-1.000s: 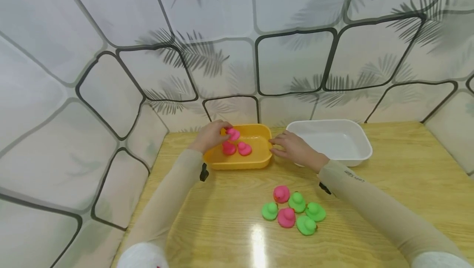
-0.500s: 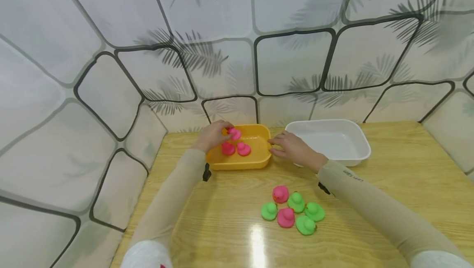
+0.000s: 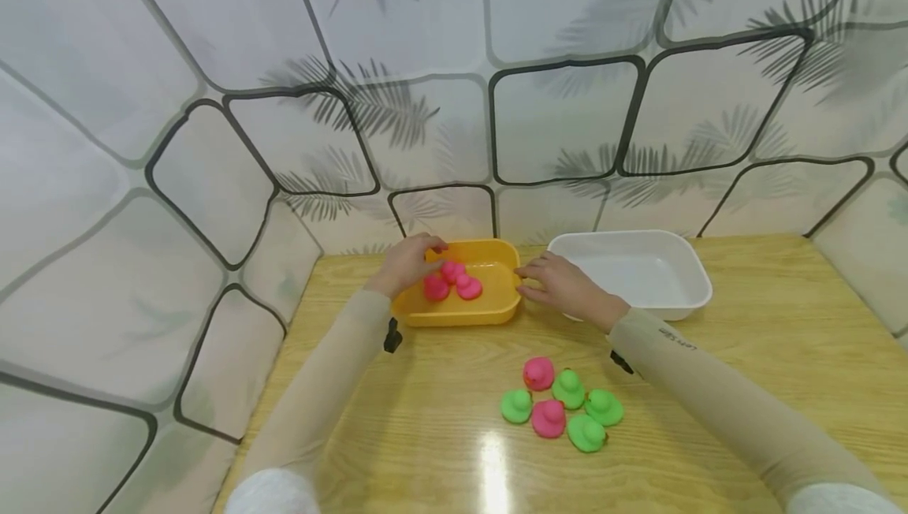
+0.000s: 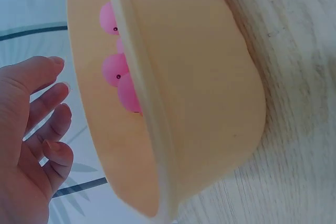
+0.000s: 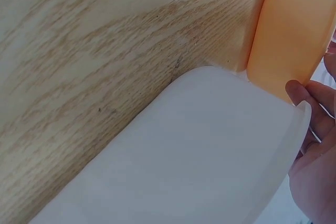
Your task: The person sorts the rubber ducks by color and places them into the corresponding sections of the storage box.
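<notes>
My left hand (image 3: 407, 263) is over the left side of the yellow-orange tray (image 3: 461, 317), thumb and fingers spread with nothing between them. In the left wrist view, loosely bent fingers (image 4: 58, 116) hang beside the rim. Three pink rubber ducks lie together in the tray: one left (image 3: 436, 288), one right (image 3: 469, 287), one behind (image 3: 453, 271). At the tray's right end is my right hand (image 3: 563, 287), its fingertips at the rim. The right wrist view has its thumb (image 5: 297, 92) against or close to the orange wall; contact is unclear.
A white tray (image 3: 698, 293) stands just right of the orange one, partly behind my right hand. Nearer on the wooden table (image 3: 426, 404) sit several green ducks (image 3: 570, 388) and two pink ducks (image 3: 539, 373) in a cluster. A patterned wall (image 3: 560, 120) rises behind.
A pink duck that my left fingers held has been let go and now lies in the orange tray behind the other two. The left fingers have parted. My right hand has stayed put.
</notes>
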A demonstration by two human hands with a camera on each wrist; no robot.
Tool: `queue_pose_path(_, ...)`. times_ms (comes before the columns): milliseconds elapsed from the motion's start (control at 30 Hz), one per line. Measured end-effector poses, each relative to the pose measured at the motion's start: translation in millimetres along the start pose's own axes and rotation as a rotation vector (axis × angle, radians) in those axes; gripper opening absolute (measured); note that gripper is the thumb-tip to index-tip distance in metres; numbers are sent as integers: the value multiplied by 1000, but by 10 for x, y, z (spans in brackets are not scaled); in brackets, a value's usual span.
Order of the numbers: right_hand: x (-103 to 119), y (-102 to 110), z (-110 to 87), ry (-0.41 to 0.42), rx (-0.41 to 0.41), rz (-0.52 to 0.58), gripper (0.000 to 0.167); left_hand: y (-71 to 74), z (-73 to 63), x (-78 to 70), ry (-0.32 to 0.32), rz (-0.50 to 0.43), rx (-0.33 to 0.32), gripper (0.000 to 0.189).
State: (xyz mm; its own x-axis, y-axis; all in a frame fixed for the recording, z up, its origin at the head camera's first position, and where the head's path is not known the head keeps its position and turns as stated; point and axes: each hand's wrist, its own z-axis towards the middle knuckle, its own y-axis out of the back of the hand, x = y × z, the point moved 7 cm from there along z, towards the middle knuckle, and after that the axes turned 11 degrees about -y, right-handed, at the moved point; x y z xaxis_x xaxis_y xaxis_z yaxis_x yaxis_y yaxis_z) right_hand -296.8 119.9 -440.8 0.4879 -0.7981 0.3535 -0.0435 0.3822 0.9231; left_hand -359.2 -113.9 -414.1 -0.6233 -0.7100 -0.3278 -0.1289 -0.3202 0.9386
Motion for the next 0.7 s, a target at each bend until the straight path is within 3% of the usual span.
queue_pose_path(300, 26, 18, 0, 0, 0, 9, 39, -5, -153, -117, -81, -29, -53, 26)
queue_pose_path(567, 41, 40, -13, -10, 5, 21, 39, -33, -323, -498, -268, -86, -101, 24)
queue_pose_path(700, 42, 39, -14, -6, 4, 29, 39, -57, -404, -703, -324, -52, -115, 23)
